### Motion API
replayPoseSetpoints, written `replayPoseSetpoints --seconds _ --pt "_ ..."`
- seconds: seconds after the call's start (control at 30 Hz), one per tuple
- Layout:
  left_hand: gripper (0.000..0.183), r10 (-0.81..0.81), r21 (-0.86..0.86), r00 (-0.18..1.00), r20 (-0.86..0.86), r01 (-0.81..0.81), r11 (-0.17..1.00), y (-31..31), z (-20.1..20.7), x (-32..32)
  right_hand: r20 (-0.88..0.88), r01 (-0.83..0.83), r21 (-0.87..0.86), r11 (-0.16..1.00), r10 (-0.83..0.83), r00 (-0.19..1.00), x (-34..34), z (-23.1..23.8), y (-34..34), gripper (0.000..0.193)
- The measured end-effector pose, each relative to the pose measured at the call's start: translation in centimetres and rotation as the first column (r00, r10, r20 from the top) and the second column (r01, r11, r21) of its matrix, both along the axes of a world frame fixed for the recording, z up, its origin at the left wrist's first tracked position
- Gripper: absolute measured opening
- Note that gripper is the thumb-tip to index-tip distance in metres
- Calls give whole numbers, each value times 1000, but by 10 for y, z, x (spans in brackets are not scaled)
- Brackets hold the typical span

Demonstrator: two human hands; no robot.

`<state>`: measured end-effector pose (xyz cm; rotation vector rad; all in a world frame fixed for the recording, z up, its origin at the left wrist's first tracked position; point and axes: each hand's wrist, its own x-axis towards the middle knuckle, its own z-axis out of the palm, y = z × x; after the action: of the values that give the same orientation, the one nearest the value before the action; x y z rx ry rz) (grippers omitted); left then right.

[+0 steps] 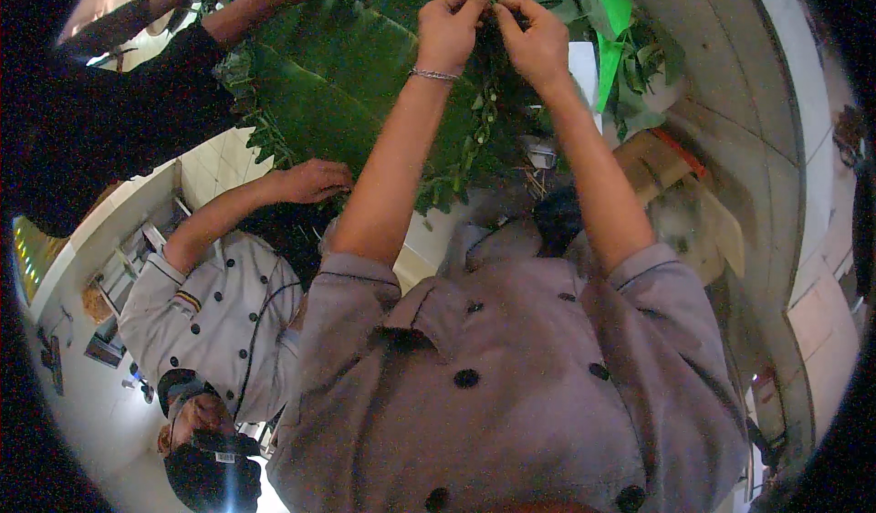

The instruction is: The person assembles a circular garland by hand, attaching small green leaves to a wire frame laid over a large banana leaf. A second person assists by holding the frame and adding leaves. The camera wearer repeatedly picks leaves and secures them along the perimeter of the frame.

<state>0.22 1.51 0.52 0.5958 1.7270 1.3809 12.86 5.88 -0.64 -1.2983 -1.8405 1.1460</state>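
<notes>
My left hand (450, 34) and my right hand (534, 43) meet at the top of the view, thumbs and fingertips pinched together. Between them is a thin green leafy strand (484, 130), with small pale buds or knots along it. The strand hangs down from my fingers along the right edge of a large, broad green leaf (333, 93). Smaller pointed leaves fringe the big leaf's rim. Exactly what my fingertips grip is small and partly covered by them.
On the left, a person in a white buttoned jacket (219, 303) rests a hand (315, 181) by the leaf's lower edge. A dark-sleeved arm (265, 6) reaches over the leaf from the upper left. Bright green sheets (610, 34) and a cardboard piece (657, 162) lie right.
</notes>
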Motion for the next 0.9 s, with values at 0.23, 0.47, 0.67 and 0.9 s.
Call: replayPoseSetpoints --seconds 0.23,0.47,0.67,0.9 --pt "32 -92 -90 996 20 93 992 -1 -5 -5 23 10 -72 997 -9 1000 2 3 -1 28" --pt "27 -62 15 997 50 61 998 5 13 -8 106 -18 -176 984 37 994 7 7 5 37" --pt "31 -100 -73 994 51 104 992 7 24 -4 135 -27 -167 986 50 990 13 -2 6 36" --pt "27 25 -30 998 57 -23 999 2 11 4 54 18 -113 993 -12 998 10 -2 -2 30"
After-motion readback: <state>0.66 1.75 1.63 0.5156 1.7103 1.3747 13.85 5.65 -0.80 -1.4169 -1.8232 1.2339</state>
